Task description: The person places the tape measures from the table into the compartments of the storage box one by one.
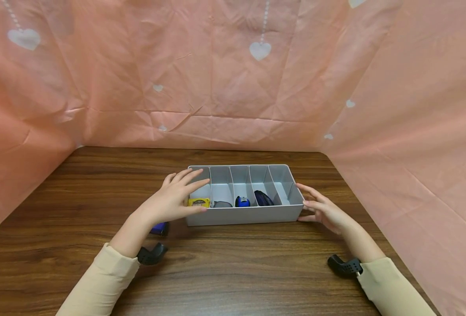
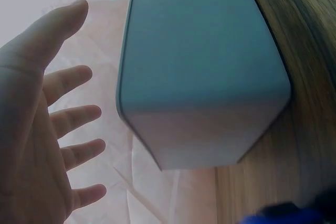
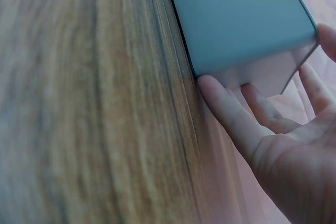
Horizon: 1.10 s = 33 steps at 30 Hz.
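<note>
A grey divided box (image 1: 244, 216) stands on the table, its several compartments side by side. My left hand (image 1: 168, 201) hovers over the box's left end with fingers spread; the left wrist view shows this hand (image 2: 31, 129) apart from the wall. My right hand (image 1: 329, 214) touches the right end, its fingers extended along that side (image 3: 252, 72). From left to right, the box holds a yellow item with dark markings (image 1: 199, 202), a grey rounded item (image 1: 222, 204), a small blue item (image 1: 242, 201) and a dark navy item (image 1: 262, 198). The rightmost compartment shows only its bare floor.
A blue-and-black object (image 1: 159, 228) lies on the wooden table (image 1: 233, 267), left of the box and partly hidden by my left wrist. Pink cloth (image 1: 233, 79) with white hearts hangs behind the table and along both sides.
</note>
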{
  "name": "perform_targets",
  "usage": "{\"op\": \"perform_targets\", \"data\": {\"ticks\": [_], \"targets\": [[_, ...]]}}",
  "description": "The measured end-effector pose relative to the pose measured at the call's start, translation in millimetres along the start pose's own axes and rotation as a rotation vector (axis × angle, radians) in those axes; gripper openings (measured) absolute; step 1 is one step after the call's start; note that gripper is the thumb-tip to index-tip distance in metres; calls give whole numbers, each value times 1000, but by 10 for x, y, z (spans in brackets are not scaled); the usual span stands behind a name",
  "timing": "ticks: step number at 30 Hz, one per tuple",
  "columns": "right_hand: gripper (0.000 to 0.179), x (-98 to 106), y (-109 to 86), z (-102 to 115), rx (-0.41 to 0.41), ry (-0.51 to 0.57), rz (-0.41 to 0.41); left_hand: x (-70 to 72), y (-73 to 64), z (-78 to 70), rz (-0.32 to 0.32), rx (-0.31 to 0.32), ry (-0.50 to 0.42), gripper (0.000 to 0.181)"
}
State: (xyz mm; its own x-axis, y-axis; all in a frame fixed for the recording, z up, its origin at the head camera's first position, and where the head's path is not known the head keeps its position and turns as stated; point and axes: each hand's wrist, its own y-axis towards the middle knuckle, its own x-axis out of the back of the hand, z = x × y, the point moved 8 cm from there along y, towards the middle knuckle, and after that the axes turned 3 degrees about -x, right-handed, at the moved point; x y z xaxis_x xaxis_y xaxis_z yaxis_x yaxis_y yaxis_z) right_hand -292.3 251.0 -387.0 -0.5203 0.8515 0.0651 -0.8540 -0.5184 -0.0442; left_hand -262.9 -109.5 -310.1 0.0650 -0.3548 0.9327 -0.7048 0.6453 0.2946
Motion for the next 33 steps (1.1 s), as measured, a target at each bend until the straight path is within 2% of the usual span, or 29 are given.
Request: {"op": "perform_targets", "data": {"ticks": [20, 33], "targets": [[58, 5, 3, -6, -5, 1, -5, 73, -309, 231, -25, 7, -38, 77], [58, 7, 3, -7, -2, 5, -1, 92, -453, 343, 9, 48, -43, 81]]}}
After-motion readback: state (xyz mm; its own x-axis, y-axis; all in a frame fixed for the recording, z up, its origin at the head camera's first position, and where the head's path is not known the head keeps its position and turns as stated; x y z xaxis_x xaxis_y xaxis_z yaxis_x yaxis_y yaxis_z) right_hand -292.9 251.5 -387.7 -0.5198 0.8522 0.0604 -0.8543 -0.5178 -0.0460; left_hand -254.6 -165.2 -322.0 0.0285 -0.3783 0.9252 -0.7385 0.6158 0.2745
